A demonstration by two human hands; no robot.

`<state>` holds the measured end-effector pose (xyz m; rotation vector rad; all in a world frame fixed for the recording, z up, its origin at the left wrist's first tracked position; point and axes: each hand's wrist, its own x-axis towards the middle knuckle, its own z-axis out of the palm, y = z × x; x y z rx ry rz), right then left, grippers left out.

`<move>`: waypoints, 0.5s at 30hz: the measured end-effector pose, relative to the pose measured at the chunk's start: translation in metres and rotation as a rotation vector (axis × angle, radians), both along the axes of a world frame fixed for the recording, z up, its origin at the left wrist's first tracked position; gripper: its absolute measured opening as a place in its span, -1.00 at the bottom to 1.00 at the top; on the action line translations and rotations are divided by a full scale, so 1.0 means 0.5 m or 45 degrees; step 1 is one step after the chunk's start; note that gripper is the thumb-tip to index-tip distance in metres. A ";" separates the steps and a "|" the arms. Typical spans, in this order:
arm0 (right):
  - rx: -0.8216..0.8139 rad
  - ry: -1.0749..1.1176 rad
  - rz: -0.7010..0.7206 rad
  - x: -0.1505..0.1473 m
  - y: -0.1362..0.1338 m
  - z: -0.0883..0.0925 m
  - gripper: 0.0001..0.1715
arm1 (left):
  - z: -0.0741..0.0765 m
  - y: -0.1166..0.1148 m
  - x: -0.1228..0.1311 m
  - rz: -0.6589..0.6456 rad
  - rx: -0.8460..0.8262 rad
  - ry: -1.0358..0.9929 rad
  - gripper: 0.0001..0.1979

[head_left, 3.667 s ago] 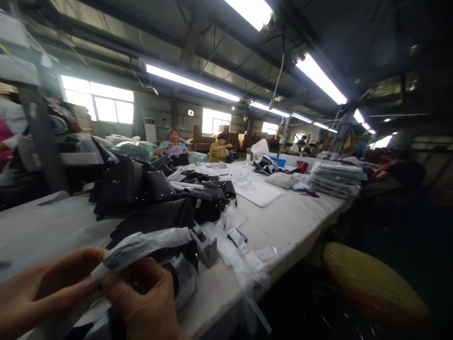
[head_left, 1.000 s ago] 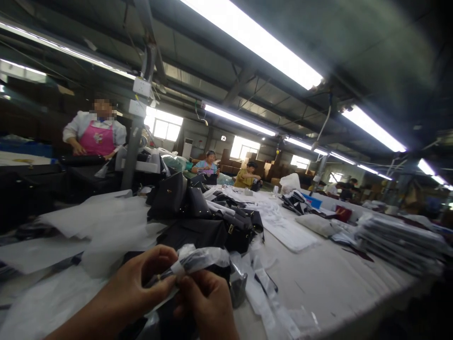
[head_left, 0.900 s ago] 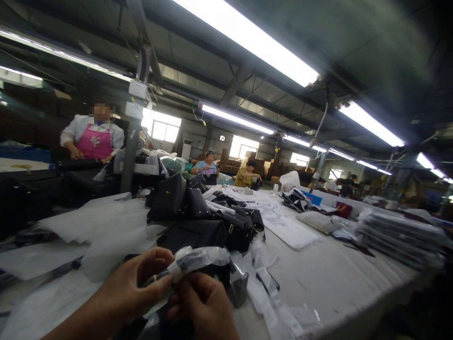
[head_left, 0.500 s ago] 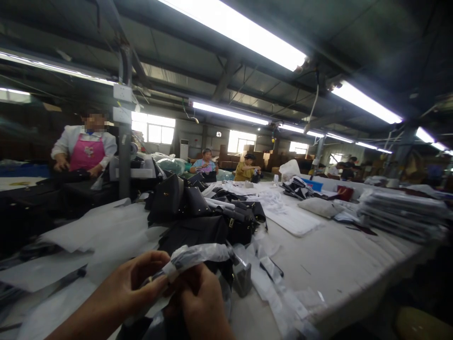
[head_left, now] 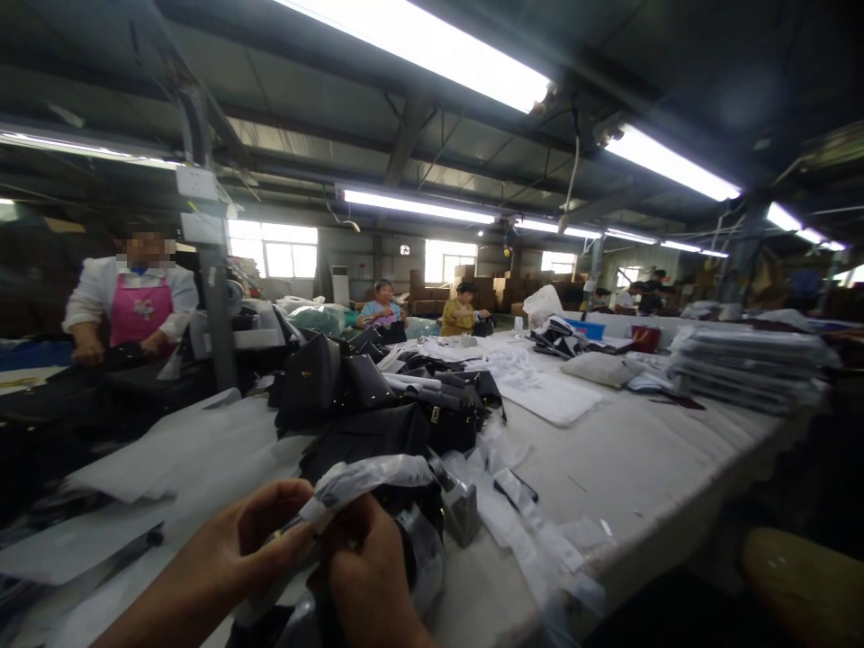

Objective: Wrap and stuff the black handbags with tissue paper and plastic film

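An arched bag handle wrapped in thin white sheet (head_left: 378, 474) spans from my hands toward the right. My left hand (head_left: 260, 540) pinches the wrap at its near end between thumb and fingers. From below, my right hand (head_left: 368, 567) grips the same wrapped strip, its fingertips partly hidden behind the wrap. Beneath my hands is a dark bag, mostly covered. Just right of the handle sits a grey, block-like object (head_left: 461, 511) that I cannot name for certain. Beyond my hands lies a pile of black bags (head_left: 378, 436) with gold-coloured fittings.
White sheets (head_left: 168, 450) spread over the left side. Clear plastic strips (head_left: 533, 540) lie at the right on the pale table (head_left: 627, 459). A stack of wrapped flat pieces (head_left: 742, 369) stands farther right. A metal post (head_left: 220, 315) rises at left; several people work beyond.
The camera view has turned slightly, so the surroundings sit farther left and the ceiling lights higher. Both hands keep their hold on the wrapped handle, with only small finger shifts.
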<state>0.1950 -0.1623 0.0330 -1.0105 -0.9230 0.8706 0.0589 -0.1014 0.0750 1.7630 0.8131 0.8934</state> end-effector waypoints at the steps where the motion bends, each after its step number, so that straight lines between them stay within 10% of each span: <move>1: 0.017 0.018 0.002 -0.003 0.002 0.001 -0.63 | -0.002 0.002 0.000 -0.010 -0.001 -0.013 -0.55; 8: 0.003 0.023 -0.022 -0.003 0.007 0.021 -0.75 | -0.009 0.014 -0.014 -0.010 -0.100 -0.030 -0.48; 15: 0.072 0.719 0.677 0.001 -0.028 0.025 -0.37 | 0.006 0.048 -0.029 0.088 0.018 0.189 -0.43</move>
